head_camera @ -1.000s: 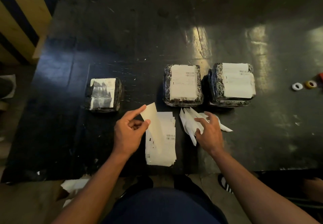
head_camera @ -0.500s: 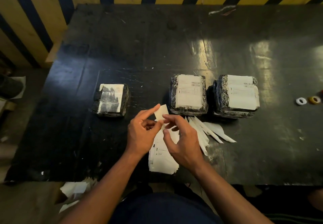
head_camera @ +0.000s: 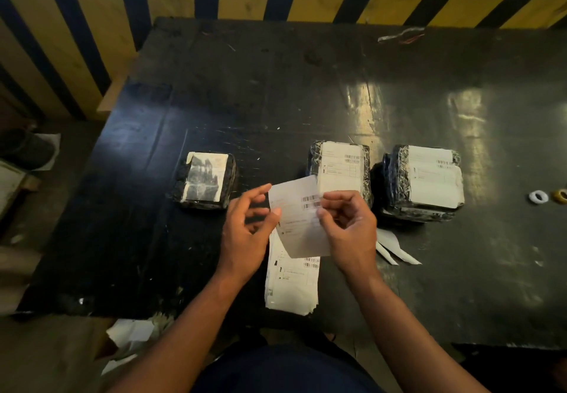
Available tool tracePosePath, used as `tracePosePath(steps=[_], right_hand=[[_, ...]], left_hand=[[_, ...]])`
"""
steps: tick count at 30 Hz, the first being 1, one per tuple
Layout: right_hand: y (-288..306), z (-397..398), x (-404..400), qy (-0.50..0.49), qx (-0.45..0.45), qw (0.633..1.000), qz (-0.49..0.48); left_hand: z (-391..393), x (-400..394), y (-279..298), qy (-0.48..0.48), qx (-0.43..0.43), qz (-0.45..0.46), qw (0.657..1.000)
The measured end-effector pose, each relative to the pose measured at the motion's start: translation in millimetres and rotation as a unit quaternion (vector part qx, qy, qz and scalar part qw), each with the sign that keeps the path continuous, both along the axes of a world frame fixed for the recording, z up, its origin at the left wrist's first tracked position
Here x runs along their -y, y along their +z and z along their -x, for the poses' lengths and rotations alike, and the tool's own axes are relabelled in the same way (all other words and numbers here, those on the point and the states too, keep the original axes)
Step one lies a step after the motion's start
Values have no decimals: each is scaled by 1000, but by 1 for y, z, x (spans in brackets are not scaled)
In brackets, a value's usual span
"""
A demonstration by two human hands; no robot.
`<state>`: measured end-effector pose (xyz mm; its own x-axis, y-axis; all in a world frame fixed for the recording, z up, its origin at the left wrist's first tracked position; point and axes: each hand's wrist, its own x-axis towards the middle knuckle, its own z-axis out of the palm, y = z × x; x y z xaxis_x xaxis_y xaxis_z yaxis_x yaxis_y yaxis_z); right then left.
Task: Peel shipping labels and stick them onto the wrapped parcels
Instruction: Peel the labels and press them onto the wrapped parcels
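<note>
Label btwn hands, above stack; L hand & R hand both pinching it.

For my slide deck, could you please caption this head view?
Both hands, left and right, hold a label above the label stack, three parcels behind.

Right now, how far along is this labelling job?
Two wrapped parcels, the middle parcel and the right parcel, already carry white barcode labels. In hand: the left hand and right hand pinch a single label between them above the label stack. Left to do: the left parcel shows only a smudged grey sheet and no clean label, so it is probably next.
</note>
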<state>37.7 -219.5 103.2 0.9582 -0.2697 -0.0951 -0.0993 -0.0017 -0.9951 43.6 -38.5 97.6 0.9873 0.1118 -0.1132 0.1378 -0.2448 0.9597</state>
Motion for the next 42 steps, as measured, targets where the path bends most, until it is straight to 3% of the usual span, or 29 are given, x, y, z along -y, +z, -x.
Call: tracePosePath(steps=[2,5,8,19,34,42], right_hand=[[-3,-5,5,-12,-27,998,-51],[-8,-9,7,-6,-42,992,-118],[-8,-9,4,11,-50,990,-131],[-20,-21,-28,76,-8,995,68],[-74,-74,-128,171,-44,963,202],[-111,-133,-190,158,-84,952,249]], left_hand=[[0,-7,0,7,-30,-3,1000],[3,-13,2,-20,-57,74,995],[5,-15,4,-40,-61,109,991],[-6,-52,-7,-7,6,5,1000],[-60,-163,-53,7,-57,-111,992],[-132,-210,-87,-21,-89,-204,975]])
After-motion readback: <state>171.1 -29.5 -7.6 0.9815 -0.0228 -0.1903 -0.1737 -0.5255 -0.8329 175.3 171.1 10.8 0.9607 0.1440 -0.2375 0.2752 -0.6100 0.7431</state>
